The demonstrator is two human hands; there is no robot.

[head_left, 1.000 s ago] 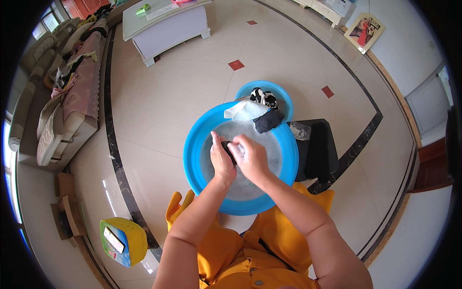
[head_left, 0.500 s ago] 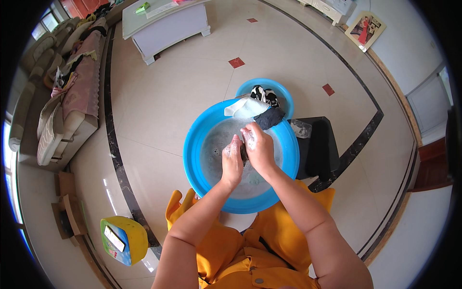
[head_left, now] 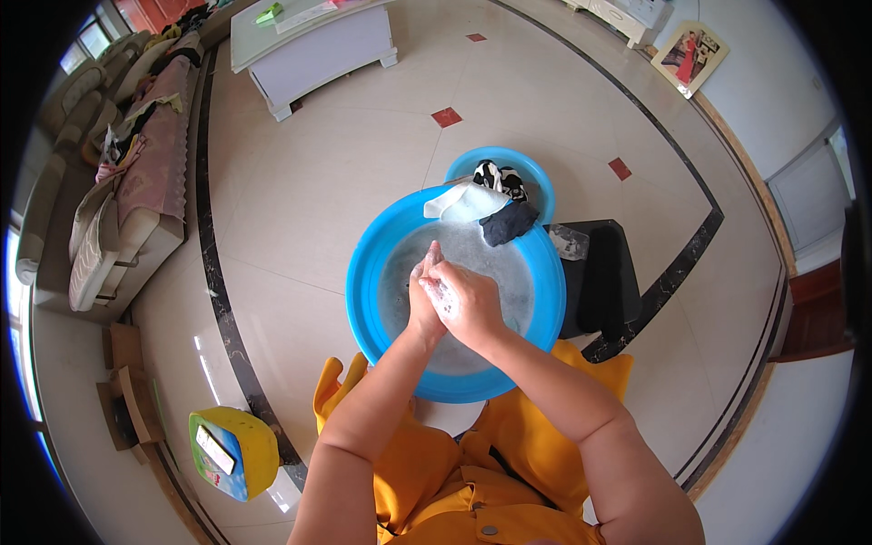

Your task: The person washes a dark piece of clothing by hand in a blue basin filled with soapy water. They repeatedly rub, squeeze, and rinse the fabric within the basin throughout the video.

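A large blue basin (head_left: 361,313) of cloudy, sudsy water (head_left: 490,272) stands in front of me. Above the water my left hand (head_left: 423,304) and my right hand (head_left: 472,304) are clasped together, with suds on the fingers. Both are closed, palms facing each other, and whatever lies between them is hidden. Over the basin's far rim hang a white cloth (head_left: 465,202) and a dark cloth (head_left: 509,223). Behind it, a smaller blue basin (head_left: 542,179) holds a black-and-white patterned cloth (head_left: 501,179).
Right of the basin is a black stool (head_left: 604,282) with a clear, soapy-looking block (head_left: 569,242) at its edge. A yellow stool (head_left: 259,454) bearing a phone (head_left: 215,450) stands lower left. Farther off are a sofa (head_left: 150,195) and a white table (head_left: 318,64).
My hands have come closer together, the right one folding over the left. A small dark thing that showed between them is now out of sight.
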